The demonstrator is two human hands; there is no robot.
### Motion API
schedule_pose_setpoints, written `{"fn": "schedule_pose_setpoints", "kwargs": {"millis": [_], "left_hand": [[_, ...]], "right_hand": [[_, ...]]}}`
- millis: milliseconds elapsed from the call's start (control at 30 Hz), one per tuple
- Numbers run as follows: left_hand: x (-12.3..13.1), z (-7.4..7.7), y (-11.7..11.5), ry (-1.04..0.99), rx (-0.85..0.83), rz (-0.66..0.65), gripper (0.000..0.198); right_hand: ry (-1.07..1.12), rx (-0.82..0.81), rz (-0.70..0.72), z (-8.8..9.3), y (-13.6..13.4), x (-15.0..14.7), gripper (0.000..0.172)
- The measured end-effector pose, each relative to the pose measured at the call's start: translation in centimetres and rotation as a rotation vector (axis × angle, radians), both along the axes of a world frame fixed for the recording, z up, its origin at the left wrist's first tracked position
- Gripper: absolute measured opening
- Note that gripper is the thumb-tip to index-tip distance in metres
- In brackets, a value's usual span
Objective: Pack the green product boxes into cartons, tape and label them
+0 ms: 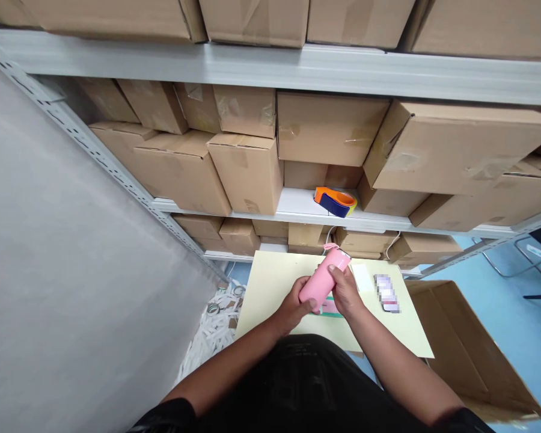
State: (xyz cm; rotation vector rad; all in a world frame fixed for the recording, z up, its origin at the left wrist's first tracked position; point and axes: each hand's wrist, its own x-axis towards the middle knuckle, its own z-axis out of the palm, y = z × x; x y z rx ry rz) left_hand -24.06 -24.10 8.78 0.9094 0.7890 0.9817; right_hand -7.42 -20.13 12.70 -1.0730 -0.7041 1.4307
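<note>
At my nine o'clock a grey wall point(72, 240) fills the view. Down at eight o'clock, loose paper strips point(214, 331) lie heaped on the floor beside the pale yellow counter point(270, 282).

My left hand point(293, 308) wraps the lower end of the pink bottle point(321, 281), fingers curled narrowly round its base. The bottle is tilted, base toward seven o'clock and capped end toward one o'clock, and sits just above the counter, not on it. My right hand point(346, 293) clasps the upper half from the three o'clock side, its fingers closed on the body just below the cap.

To my mind the grip works best with the left hand bearing the weight at the base while the right only steadies it. The smooth wall could slip if I squeeze unevenly. Holding it low over the counter means a slip costs little. A coloured label point(329, 309) lies on the counter under the bottle, partly hidden.

At twelve o'clock, on the shelf point(297, 204) among cardboard boxes, sits an orange and blue tape dispenser point(336, 201). Near my right hand, at two o'clock, a white card point(363, 278) lies flat on the counter. At four o'clock an open carton point(469, 349) lies on the blue floor.
</note>
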Motion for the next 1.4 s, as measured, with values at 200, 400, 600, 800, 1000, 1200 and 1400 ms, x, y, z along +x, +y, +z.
{"fn": "schedule_pose_setpoints", "kwargs": {"millis": [200, 400, 600, 800, 1000, 1200, 1400], "left_hand": [[-0.5, 0.4, -0.1, -0.044, -0.053, -0.018, 0.068], [-0.3, 0.1, -0.6, -0.094, -0.091, -0.113, 0.074], [0.0, 0.2, -0.6, 0.039, 0.06, 0.049, 0.073], [0.3, 0.1, -1.0, -0.137, -0.204, -0.085, 0.07], [0.2, -0.2, -1.1, 0.063, 0.038, 0.092, 0.068], [0.0, -0.1, -1.6, -0.08, -0.125, -0.052, 0.067], [0.0, -0.4, -1.3, 0.159, 0.131, 0.136, 0.081]], "right_hand": [[0.14, 0.03, 0.154, 0.3, -0.3, 0.4, 0.053], [0.096, -0.046, 0.091, 0.4, -0.1, 0.2, 0.048], [0.049, -0.028, 0.019, 0.0, -0.1, -0.3, 0.055], [0.122, -0.052, 0.192, 0.2, -0.8, 0.2, 0.048], [0.033, 0.053, 0.06, 0.2, -1.0, -0.4, 0.045], [0.059, 0.012, 0.153, 0.6, -1.1, 0.1, 0.047], [-0.142, 0.023, -0.14, -0.6, -1.0, -1.2, 0.054]]}}
